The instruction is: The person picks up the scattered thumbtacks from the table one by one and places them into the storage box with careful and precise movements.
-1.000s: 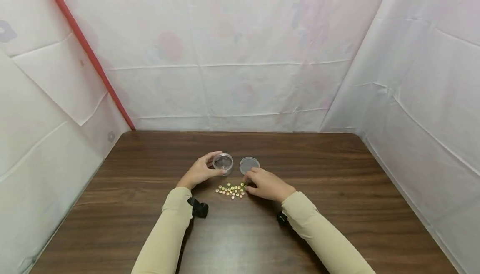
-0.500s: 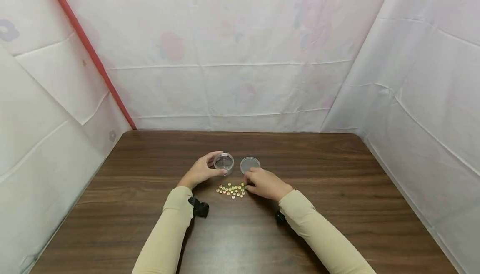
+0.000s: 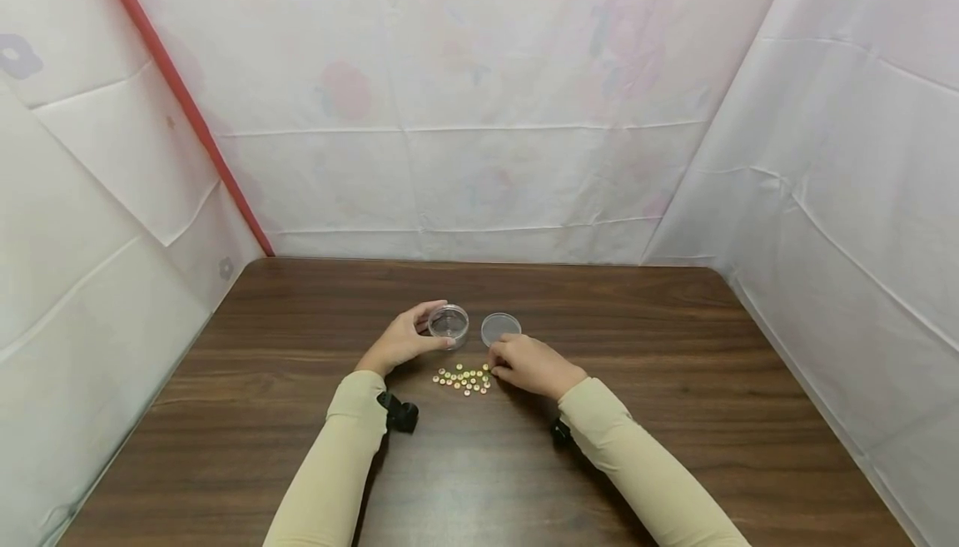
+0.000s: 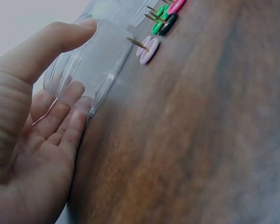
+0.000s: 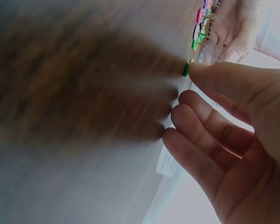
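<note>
My left hand (image 3: 400, 340) holds a clear round plastic box (image 3: 449, 344), thumb on the near side and fingers behind it. In the left wrist view the box wall (image 4: 107, 51) shows between thumb and fingers. Several coloured thumbtacks (image 3: 467, 375) lie spread on the table in front of the box, their pins pointing up in the left wrist view. At the right end of this group is my right hand (image 3: 535, 365), fingers bent. Its thumb tip presses against a green thumbtack (image 5: 186, 69) in the right wrist view, pinching it; the forefinger is mostly hidden behind the thumb.
A clear round lid (image 3: 500, 326) lies right of the box, just beyond the right hand's fingers. The brown wooden table (image 3: 479, 480) ends at a white patterned cloth (image 3: 479, 181) behind, with cloth at both sides too.
My right thumb has drawn in slightly toward the fingers at the edge of the thumbtacks. The left hand and box keep their place; the head view has shifted a little.
</note>
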The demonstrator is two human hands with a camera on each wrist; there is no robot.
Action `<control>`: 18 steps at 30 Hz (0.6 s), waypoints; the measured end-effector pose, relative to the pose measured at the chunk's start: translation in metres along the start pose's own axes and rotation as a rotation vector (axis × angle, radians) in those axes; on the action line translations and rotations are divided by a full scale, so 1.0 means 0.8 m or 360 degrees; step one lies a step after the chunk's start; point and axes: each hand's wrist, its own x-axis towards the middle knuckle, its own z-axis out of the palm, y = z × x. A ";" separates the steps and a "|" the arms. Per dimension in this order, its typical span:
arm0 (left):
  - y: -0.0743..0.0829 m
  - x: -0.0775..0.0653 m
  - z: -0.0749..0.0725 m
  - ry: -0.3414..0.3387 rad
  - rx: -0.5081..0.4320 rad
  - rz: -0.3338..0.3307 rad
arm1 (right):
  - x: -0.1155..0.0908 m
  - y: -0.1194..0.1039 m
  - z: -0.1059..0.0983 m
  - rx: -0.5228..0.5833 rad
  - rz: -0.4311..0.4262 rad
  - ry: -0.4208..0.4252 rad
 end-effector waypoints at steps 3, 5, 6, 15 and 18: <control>-0.002 0.000 0.001 0.0014 0.0006 0.0005 | 0.002 0.001 -0.001 0.0010 0.0003 0.0002; -0.002 0.000 0.001 0.0018 0.0007 -0.0002 | 0.003 0.001 -0.003 0.0014 -0.0001 0.0013; -0.002 0.000 0.001 0.0020 0.0007 -0.0007 | 0.004 0.001 -0.003 0.0023 -0.0005 0.0021; 0.000 0.000 0.000 0.0005 -0.0004 -0.0019 | 0.015 0.001 -0.017 0.0100 -0.0007 0.0072; 0.000 0.000 -0.001 -0.0009 -0.0016 -0.0010 | 0.021 0.003 -0.020 0.0137 0.0007 0.0087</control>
